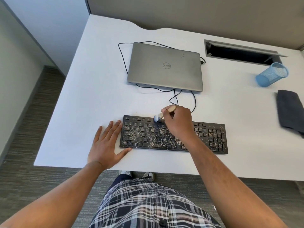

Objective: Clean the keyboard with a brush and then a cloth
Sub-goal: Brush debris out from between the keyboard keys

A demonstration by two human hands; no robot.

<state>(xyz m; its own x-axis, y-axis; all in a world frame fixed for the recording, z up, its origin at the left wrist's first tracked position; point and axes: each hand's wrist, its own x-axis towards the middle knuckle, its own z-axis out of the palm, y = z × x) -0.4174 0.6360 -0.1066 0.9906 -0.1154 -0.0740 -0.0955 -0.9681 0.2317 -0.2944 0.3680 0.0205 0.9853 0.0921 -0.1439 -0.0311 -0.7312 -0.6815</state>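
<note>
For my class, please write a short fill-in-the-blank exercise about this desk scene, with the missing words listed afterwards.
1. The right hand grips a ____ over the keyboard.
2. The left hand lies flat on the desk at the keyboard's ____ end.
3. The laptop behind the keyboard has its lid ____.
4. The dark cloth lies near a blue mesh ____.

Missing words: brush; left; closed; cup

A closed grey Dell laptop (165, 67) lies mid-desk (92, 79); a blue mesh pen cup (271, 74) lies tipped near the right edge.

Bare forearms, a plaid shirt (148, 203), and seemingly pale shoes (148, 175).
</note>
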